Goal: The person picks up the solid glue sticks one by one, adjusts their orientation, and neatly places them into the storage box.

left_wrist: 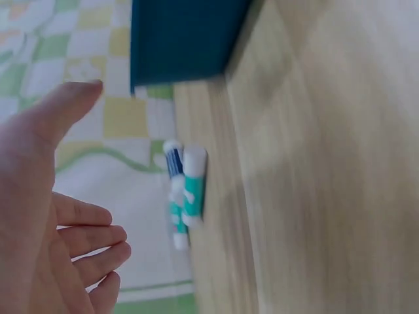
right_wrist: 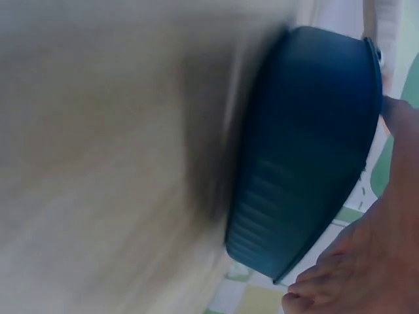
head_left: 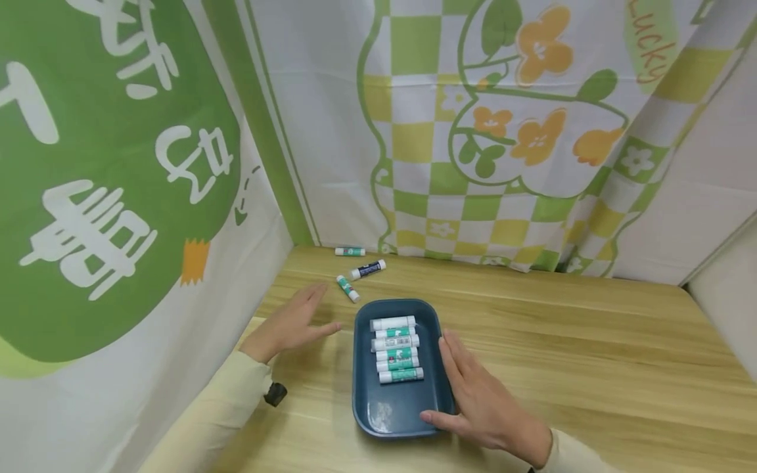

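Note:
A dark blue tray (head_left: 402, 410) stands on the table. Several white glue sticks (head_left: 399, 376) with teal labels lie side by side across it. My right hand (head_left: 479, 401) is at the tray's right side, fingers straight along the rim, thumb reaching over the near right corner. My left hand (head_left: 292, 325) hovers left of the tray, thumb spread from the fingers, holding nothing. Beyond its fingertips lie a teal glue stick (head_left: 347, 289), a navy-labelled glue stick (head_left: 368, 269) and another teal glue stick (head_left: 350, 251) by the cloth.
A wooden table (head_left: 562, 335) spans the space beneath. Behind it hangs a green-and-yellow checked cloth (head_left: 420, 177); a green printed cloth (head_left: 136, 197) hangs at the left. A black strap end (head_left: 275, 394) sticks out by the left sleeve.

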`<state>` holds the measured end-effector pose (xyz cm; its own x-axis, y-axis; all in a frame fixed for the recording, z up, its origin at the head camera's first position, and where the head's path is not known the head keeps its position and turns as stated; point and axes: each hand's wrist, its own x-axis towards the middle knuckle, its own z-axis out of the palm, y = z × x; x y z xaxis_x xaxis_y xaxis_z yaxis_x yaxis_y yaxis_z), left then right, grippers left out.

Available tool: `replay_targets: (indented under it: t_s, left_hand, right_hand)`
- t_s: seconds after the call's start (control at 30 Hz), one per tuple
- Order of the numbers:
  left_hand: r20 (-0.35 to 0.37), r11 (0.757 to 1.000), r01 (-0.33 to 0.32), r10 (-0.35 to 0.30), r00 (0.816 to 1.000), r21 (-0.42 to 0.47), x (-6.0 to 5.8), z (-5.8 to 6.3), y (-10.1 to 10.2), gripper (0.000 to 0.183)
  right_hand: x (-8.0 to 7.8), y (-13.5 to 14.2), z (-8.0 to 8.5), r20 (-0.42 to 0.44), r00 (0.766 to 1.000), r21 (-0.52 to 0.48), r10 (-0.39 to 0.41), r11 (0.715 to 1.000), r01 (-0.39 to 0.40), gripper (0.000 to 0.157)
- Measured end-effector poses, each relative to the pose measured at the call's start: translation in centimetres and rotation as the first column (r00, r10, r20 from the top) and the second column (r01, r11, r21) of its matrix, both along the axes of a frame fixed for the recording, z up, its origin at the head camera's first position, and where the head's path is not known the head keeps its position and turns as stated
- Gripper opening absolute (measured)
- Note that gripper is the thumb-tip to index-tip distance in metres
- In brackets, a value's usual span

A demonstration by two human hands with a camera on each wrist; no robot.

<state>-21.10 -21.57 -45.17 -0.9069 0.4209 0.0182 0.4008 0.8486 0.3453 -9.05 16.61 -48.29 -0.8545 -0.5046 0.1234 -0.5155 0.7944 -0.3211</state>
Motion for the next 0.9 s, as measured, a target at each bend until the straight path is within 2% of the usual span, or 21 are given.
replay_targets:
  t_s: [0.13, 0.3, 0.47, 0.77, 0.9]
  left_hand:
    - [0.014, 1.000, -0.021, 0.020, 1.000, 0.003, -2.3, -0.5, -0.2, 0.101]
    - [0.059, 1.000, -0.027, 0.027, 0.998, -0.001, -4.4, -1.3, 0.3, 0.106]
    - [0.035, 0.999, -0.033, 0.033, 0.999, -0.017, -6.2, -2.0, 1.1, 0.111]
    - [-0.003, 0.997, -0.079, 0.079, 0.997, -0.016, -8.9, -3.6, 2.5, 0.106]
    - [-0.029, 0.998, -0.061, 0.060, 0.998, -0.022, -9.4, -4.1, 2.6, 0.104]
  right_hand:
    - [0.4, -0.1, -0.8, -0.070, 0.997, 0.006, 0.019, 1.000, -0.019, 0.113]
    - [0.5, -0.2, -1.2, -0.045, 0.999, 0.023, 0.013, 1.000, -0.012, 0.114]
    - [0.5, -0.4, -1.2, -0.097, 0.995, 0.034, 0.024, 0.999, -0.020, 0.114]
    - [0.4, -0.2, -1.6, -0.153, 0.988, 0.065, 0.022, 0.998, -0.012, 0.115]
    - [0.4, -0.1, -1.6, -0.143, 0.990, 0.064, 0.016, 0.998, -0.006, 0.116]
